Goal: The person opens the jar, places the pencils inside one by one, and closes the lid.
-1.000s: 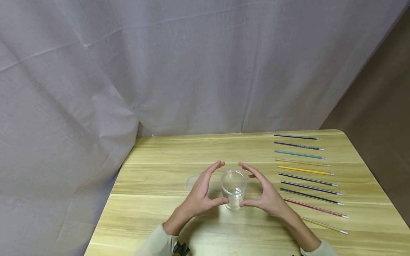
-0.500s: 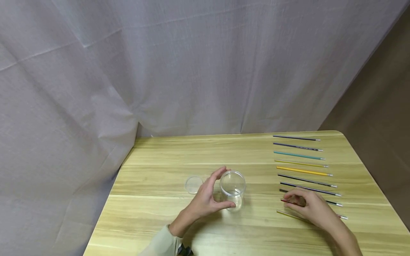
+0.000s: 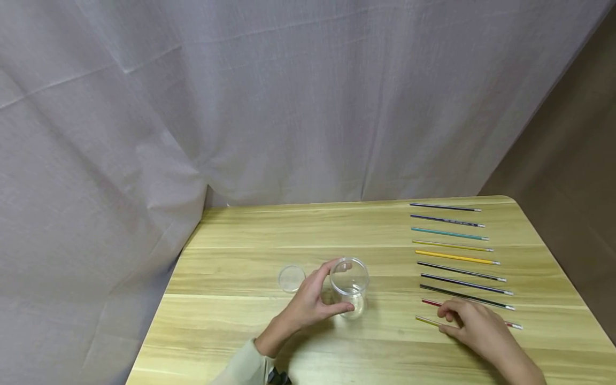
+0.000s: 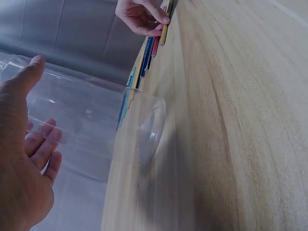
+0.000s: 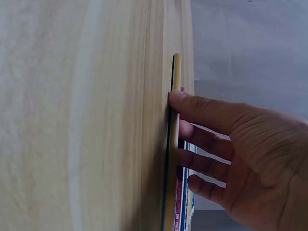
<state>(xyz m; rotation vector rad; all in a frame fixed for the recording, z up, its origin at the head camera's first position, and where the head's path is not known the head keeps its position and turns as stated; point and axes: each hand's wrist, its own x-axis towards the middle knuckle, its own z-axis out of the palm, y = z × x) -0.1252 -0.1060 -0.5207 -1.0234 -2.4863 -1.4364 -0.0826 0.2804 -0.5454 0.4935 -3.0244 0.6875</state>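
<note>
A clear plastic jar (image 3: 353, 289) stands upright on the table, and its mouth faces up. My left hand (image 3: 307, 303) curves round the jar's left side, thumb in front and fingers behind; the left wrist view shows the fingers through the clear wall (image 4: 86, 115). Over at the right, my right hand (image 3: 476, 325) pinches the nearest yellow pencil (image 5: 173, 168) between thumb and index finger, low over the table. Its other fingers hang beside the red pencil (image 3: 430, 302), whose middle the hand covers in the head view.
Several pencils lie in a row beyond the right hand, among them a black one (image 3: 464, 297), an orange-yellow one (image 3: 457, 257) and a green one (image 3: 449, 233). A round clear lid (image 3: 291, 279) lies left of the jar. Grey cloth (image 3: 289, 107) hangs behind the wooden table (image 3: 231, 331).
My right hand has left the jar's side and gone right to the pencils, first at the red pencil, then nearer to the yellow one. My left hand has closed in on the jar.
</note>
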